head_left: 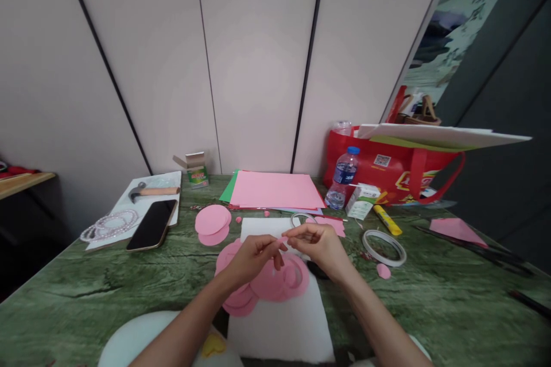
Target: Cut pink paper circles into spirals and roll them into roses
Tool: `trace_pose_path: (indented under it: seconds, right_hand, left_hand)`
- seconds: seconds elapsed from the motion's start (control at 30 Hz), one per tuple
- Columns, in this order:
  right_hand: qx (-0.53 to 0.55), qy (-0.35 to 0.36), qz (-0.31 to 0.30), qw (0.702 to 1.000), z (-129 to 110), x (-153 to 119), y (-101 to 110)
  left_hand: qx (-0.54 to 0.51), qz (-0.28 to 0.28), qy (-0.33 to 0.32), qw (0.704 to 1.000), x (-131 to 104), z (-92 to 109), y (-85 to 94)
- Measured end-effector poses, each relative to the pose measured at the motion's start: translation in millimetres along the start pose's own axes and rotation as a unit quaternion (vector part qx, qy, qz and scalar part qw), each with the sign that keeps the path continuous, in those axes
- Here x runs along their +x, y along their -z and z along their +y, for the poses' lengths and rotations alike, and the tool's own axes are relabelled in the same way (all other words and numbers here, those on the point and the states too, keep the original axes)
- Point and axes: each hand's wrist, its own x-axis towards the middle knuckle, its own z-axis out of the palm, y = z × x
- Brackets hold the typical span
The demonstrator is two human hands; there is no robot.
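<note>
Over the middle of the table, my left hand [255,257] and my right hand [321,245] meet fingertip to fingertip. Both pinch a small piece of pink paper [283,239], its shape partly covered by the fingers. Right below them, overlapping pink paper circles [272,285] lie on a white sheet [279,330]; one at the right carries smaller rounded pieces. Behind my left hand is a separate pair of pink circles [212,220]. A dark object [317,270], mostly hidden, sits under my right hand.
Coloured paper sheets [275,189] lie at the back. Rightward are a water bottle [343,178], small carton [363,200], yellow glue tube [387,219], tape roll [384,248], scissors [495,253] and red bag [391,163]. Leftward are a phone [153,225], hammer [154,191] and beads [109,226].
</note>
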Motion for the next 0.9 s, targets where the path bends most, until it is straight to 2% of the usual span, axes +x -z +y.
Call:
trace_pose_path:
  seconds: [0.17, 0.4, 0.9]
  right_hand:
    - [0.053, 0.011, 0.010, 0.998, 4.5, 0.2, 0.3]
    - [0.078, -0.006, -0.025, 0.997, 6.2, -0.8, -0.6]
    - [0.084, 0.009, 0.037, 0.996, 10.7, -4.4, 1.5]
  left_hand:
    - [0.001, -0.005, -0.003, 1.000, 0.9, -2.1, -0.7]
    - [0.040, 0.003, 0.003, 0.999, 2.4, -3.9, -0.1]
    - [0.045, -0.012, 0.005, 0.999, 4.1, -6.2, -4.0]
